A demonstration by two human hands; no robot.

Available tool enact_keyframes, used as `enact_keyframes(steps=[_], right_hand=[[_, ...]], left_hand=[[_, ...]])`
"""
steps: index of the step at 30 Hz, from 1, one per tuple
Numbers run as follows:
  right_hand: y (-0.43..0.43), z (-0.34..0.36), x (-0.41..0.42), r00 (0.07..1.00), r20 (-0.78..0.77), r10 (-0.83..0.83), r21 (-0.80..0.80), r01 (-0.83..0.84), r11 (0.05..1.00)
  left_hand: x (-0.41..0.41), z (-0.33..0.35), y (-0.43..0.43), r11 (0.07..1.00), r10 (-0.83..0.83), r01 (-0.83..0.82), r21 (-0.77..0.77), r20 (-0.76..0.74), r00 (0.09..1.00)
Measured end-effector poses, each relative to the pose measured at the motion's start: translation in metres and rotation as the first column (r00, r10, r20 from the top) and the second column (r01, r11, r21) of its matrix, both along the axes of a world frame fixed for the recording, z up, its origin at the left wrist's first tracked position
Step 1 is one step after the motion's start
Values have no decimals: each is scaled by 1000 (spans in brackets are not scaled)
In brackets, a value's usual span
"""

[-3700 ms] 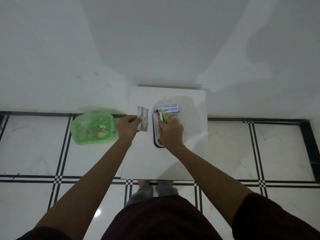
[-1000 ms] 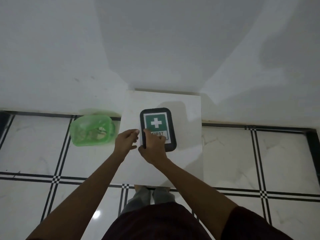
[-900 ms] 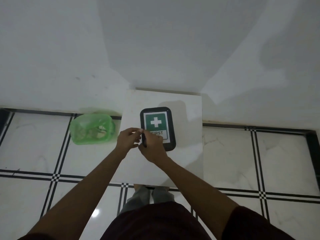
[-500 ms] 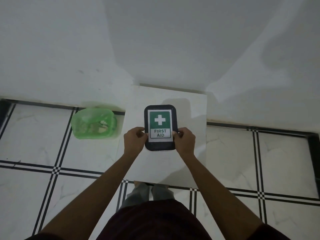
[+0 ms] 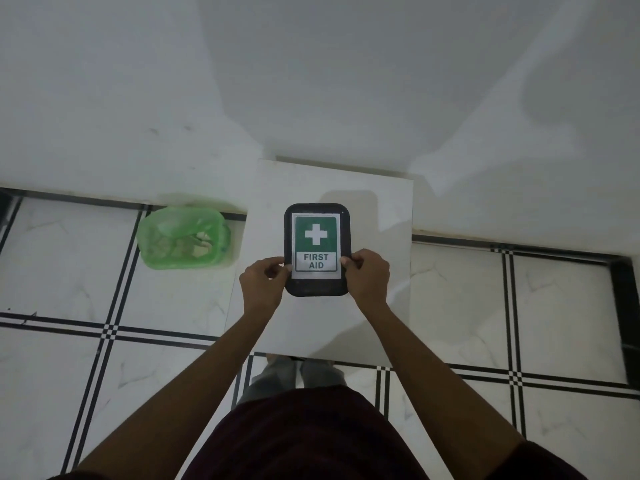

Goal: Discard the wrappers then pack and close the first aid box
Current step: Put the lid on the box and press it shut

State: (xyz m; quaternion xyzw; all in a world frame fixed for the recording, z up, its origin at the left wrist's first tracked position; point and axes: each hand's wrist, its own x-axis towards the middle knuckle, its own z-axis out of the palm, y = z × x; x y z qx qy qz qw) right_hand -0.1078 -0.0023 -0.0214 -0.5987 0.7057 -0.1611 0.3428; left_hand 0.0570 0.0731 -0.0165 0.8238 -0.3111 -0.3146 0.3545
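Observation:
The first aid box (image 5: pixel 317 233) lies flat on the small white table (image 5: pixel 377 306), its black lid closed, showing a green label with a white cross and the words FIRST AID. My left hand (image 5: pixel 265 284) grips its lower left edge. My right hand (image 5: pixel 366 277) grips its lower right edge, thumb on the lid. The box's contents are hidden. A green bin (image 5: pixel 183 242) stands on the floor to the left of the table, with crumpled wrappers (image 5: pixel 197 244) inside.
The table stands against a white wall (image 5: pixel 311 81). Around it is a white tiled floor (image 5: pixel 86 289) with black lines. My feet (image 5: pixel 298 374) show under the table's near edge.
The box went from open with items showing to closed. The wrapper has left my left hand. Both hands have moved onto the box's lower sides.

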Motion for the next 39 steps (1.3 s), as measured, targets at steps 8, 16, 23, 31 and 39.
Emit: enact_keyframes(steps=[8,16,23,31,39], right_hand=[[3,-19,21,998,48,-44,18,43,999],[6,-42,30,998,-56,-40,-126,33,991],[8,-52,22,1000,-26,16,-133,-19,991],[5,-43,22,1000,-19,14,-51,-15,999],[-8,-35,14,985,-133,106,95,-94,991]], left_hand=[[-20,-5,-27,976,187,-163,145,-172,967],[-39,-23,-35,949,154,-157,273,32,988],[-36,-32,-35,960,99,-120,253,94,991],[-32,-31,-35,955,12,-57,291,155,988],[-29,-21,-78,951,200,-215,222,89,976]])
